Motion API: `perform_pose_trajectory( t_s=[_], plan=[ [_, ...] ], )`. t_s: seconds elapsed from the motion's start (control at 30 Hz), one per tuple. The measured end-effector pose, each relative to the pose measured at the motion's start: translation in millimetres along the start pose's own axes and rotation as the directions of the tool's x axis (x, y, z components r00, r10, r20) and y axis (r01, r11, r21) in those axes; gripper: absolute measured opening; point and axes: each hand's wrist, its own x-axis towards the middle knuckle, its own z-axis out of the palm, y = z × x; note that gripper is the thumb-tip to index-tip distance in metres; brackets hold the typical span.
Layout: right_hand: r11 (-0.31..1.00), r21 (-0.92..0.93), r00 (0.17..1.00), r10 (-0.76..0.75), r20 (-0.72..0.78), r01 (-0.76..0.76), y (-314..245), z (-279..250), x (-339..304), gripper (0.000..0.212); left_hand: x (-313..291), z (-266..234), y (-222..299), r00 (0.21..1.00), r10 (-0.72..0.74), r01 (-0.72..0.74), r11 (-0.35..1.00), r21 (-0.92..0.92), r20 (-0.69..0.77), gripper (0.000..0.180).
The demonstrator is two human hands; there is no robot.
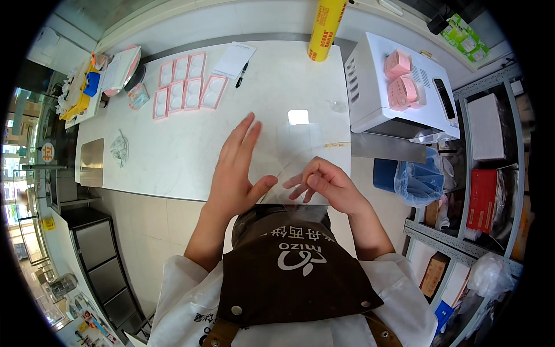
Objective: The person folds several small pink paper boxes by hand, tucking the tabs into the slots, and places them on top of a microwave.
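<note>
Over the table's near edge, my left hand (234,165) is open, its fingers stretched out and its thumb apart, holding nothing. My right hand (332,186) is closed, thumb and forefinger pinched on a clear plastic sheet (289,153). Some of its other fingers show faintly through the film. The sheet spreads from between my hands onto the white table (173,139); its outline is hard to make out against the glare. Farther off lie several pink-edged trays (184,81) with round white hollows.
A white paper (234,60) and a black marker (242,75) lie beyond my left hand. A yellow roll box (326,29) stands at the back. To the right are a white microwave (373,75) bearing pink boxes (403,92), and a blue-lined bin (419,179). Crumpled plastic (119,148) lies left.
</note>
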Motion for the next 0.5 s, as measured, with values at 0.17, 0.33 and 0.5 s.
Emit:
perform_pose_trajectory(
  t_s=[0.17, 0.33, 0.5],
  plan=[
    [0.999, -0.030, 0.999, -0.027, 0.039, 0.028, -3, 5, 3, 0.019, 7, 6, 5, 0.994, 0.095, -0.082, 0.979, 0.185, -0.059, 0.098],
    [0.998, -0.017, 0.988, 0.068, 0.138, -0.066, -13, 2, 8, 0.016, 9, 2, -6, 0.996, 0.074, -0.074, 0.997, -0.004, 0.059, 0.096],
    [0.998, -0.047, 0.995, 0.056, 0.088, -0.051, -11, 2, 11, 0.015, 14, -1, -4, 0.987, 0.081, -0.065, 0.991, -0.117, 0.140, 0.081]
  ],
)
